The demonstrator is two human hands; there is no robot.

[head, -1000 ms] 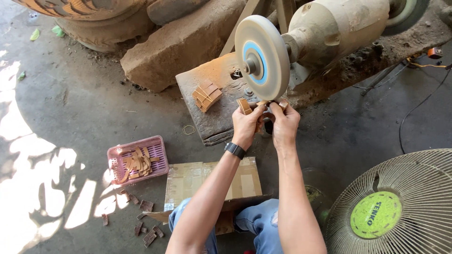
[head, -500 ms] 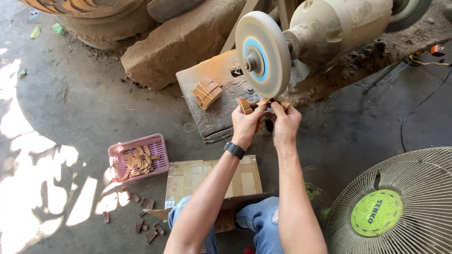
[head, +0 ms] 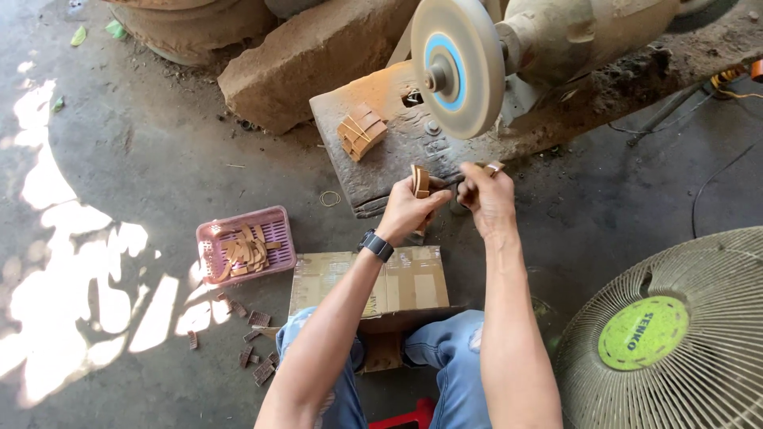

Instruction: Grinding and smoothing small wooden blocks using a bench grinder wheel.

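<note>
Both hands are now drawing back from the round grey buffing wheel (head: 457,67). The left hand (head: 409,208) is clamping a small stack of brown wooden pieces (head: 420,181); the right hand (head: 486,195) is pinching one piece (head: 493,168), below the wheel.

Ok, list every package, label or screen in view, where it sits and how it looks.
Cardboard box: on the floor before the person's knees, flat, brown, taped.
Round label: at the fan's hub, lower right, bright green with dark lettering.
Blue disc: at the grinding wheel's centre.
Screens: none.
</note>
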